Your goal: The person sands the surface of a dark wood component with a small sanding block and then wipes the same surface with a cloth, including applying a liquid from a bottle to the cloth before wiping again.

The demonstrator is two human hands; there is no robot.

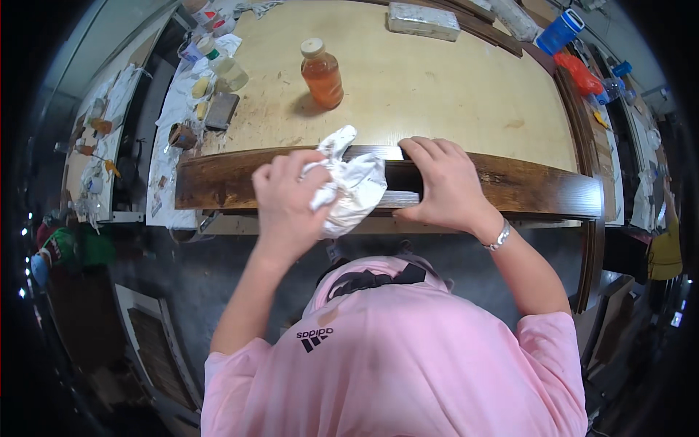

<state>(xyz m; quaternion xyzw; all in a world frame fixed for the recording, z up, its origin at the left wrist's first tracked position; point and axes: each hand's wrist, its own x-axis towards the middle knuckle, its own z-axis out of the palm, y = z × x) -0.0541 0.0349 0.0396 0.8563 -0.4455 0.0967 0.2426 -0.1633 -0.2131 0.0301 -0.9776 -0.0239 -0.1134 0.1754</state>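
Observation:
A long dark-brown wooden board [226,178] with a glossy finish lies across the near edge of the workbench. My left hand [287,193] is closed round a crumpled white cloth [360,186] with brownish stains, which rests against the board. Just right of it, my right hand [451,182] spans the board, its fingers over the far edge and its thumb at the near edge. Between the two hands the board's face looks very dark, with light reflections along its edges. A glass jar [322,76] of amber liquid with a pale lid stands beyond the board.
Bottles, a dark block [221,111] and a stained can [182,135] crowd the left side. At the far right are a wrapped white bar [423,21], a blue jug [560,31] and a red plastic bag [579,73]. More dark boards [577,124] run along the bench's right side.

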